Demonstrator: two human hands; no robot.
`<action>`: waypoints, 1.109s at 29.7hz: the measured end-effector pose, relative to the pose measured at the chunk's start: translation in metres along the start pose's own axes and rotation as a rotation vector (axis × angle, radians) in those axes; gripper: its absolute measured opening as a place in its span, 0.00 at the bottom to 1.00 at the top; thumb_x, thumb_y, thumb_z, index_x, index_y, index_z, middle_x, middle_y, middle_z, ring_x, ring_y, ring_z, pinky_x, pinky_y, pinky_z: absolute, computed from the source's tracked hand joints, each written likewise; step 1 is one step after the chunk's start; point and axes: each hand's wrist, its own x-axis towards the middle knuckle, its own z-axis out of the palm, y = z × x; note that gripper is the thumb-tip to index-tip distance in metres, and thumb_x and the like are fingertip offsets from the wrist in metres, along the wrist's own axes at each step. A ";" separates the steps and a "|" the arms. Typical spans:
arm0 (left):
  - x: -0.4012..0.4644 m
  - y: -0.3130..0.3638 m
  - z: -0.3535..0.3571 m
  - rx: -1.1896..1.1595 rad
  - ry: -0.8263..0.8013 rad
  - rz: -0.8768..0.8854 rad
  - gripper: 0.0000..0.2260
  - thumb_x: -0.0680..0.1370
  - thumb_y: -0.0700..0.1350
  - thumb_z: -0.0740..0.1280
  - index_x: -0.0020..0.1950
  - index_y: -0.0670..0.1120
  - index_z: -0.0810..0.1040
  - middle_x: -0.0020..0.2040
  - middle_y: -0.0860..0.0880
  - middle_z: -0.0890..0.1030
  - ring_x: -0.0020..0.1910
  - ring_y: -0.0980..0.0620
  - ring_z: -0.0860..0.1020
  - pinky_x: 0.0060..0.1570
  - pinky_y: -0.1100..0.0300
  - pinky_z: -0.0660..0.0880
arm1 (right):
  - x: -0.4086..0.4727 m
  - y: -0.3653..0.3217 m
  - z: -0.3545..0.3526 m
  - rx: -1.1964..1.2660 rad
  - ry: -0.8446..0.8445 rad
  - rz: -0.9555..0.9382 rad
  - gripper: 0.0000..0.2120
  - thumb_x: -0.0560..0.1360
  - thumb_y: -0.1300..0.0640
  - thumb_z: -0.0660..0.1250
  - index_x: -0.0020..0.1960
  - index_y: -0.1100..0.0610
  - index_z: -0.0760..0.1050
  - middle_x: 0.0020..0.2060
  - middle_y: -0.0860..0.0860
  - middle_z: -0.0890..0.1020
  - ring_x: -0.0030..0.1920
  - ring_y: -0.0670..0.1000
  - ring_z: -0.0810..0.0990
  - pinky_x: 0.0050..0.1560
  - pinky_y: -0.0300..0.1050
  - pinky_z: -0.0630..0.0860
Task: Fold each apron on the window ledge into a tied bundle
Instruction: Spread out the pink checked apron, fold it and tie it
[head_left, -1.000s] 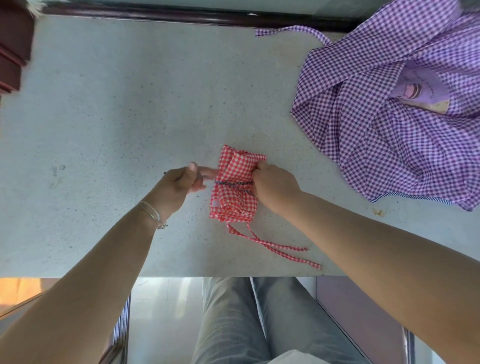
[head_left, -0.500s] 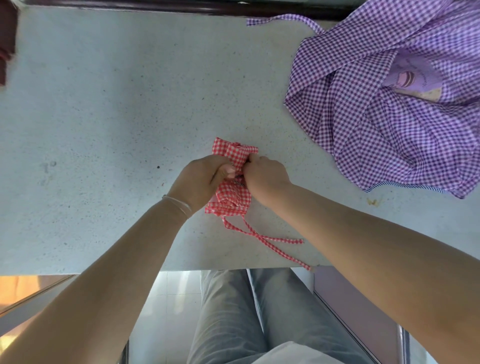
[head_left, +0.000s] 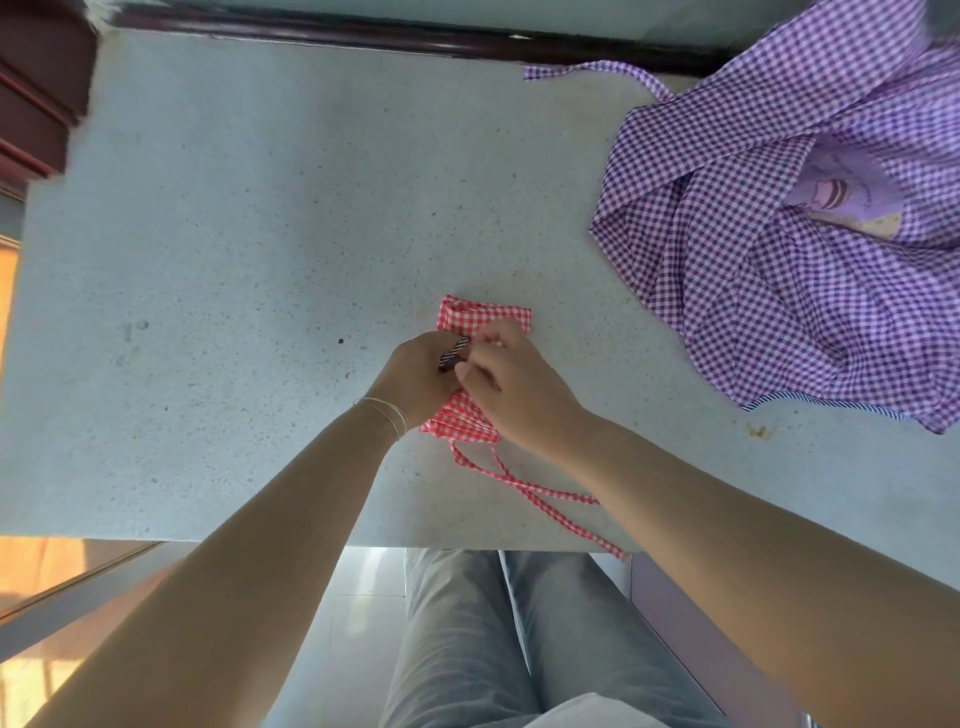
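A red-checked apron (head_left: 480, 317) lies folded into a small bundle in the middle of the grey stone ledge (head_left: 260, 234). Both hands meet over its middle. My left hand (head_left: 415, 376) pinches a dark striped tie strap (head_left: 455, 352) at the bundle's left side. My right hand (head_left: 511, 382) covers the bundle's centre with fingers curled on the same strap. Two red-checked ties (head_left: 530, 488) trail from the bundle toward the ledge's front edge. A purple-checked apron (head_left: 769, 270) lies unfolded and crumpled at the right.
A dark window frame (head_left: 415, 39) runs along the back of the ledge. Dark wood (head_left: 36, 88) stands at the back left corner. The ledge's front edge is just past my forearms, with my legs in grey trousers (head_left: 467, 639) below.
My left hand came in from beside the bundle to meet my right hand over it. Both hands now hold the striped strap at the bundle's middle.
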 end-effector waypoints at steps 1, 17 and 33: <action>0.001 0.002 -0.001 0.024 -0.003 -0.012 0.09 0.76 0.35 0.60 0.41 0.47 0.73 0.36 0.53 0.74 0.36 0.54 0.72 0.36 0.68 0.68 | 0.003 -0.004 0.001 -0.012 -0.008 -0.067 0.12 0.81 0.54 0.59 0.44 0.60 0.74 0.52 0.50 0.71 0.40 0.43 0.70 0.39 0.30 0.65; 0.000 -0.020 0.005 -0.316 0.079 -0.046 0.08 0.75 0.43 0.71 0.53 0.45 0.84 0.48 0.53 0.82 0.48 0.56 0.77 0.45 0.81 0.65 | 0.045 0.030 0.005 0.108 -0.033 0.001 0.05 0.76 0.63 0.67 0.49 0.61 0.80 0.47 0.46 0.74 0.47 0.43 0.74 0.47 0.23 0.65; 0.012 -0.029 -0.014 -0.767 -0.033 -0.275 0.07 0.69 0.34 0.74 0.44 0.44 0.83 0.40 0.51 0.84 0.41 0.59 0.82 0.48 0.68 0.73 | 0.012 0.031 0.031 -0.049 0.059 -0.114 0.11 0.80 0.58 0.52 0.47 0.62 0.71 0.48 0.54 0.71 0.46 0.49 0.70 0.50 0.34 0.68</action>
